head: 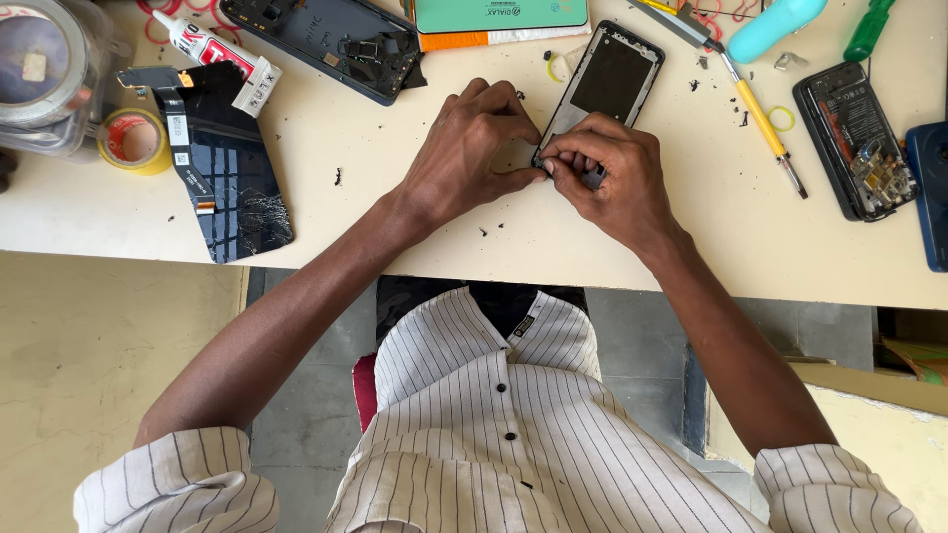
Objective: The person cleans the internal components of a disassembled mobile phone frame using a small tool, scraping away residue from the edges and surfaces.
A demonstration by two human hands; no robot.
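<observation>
Left hand (472, 150): curled, fingertips pinching the phone frame's near end.
Right hand (604, 173): closed on the same end.
Phone frame (610, 77): flat on table (444, 232), extending beyond both hands.
Cracked screen (232, 183): well left.
Screwdriver (762, 118): right, beyond.

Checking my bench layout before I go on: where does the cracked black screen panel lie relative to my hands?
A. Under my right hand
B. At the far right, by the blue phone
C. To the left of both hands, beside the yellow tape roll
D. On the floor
C: the cracked screen panel lies on the table left of the left hand and right hand, next to the yellow tape roll; the hands work on the phone frame.
</observation>
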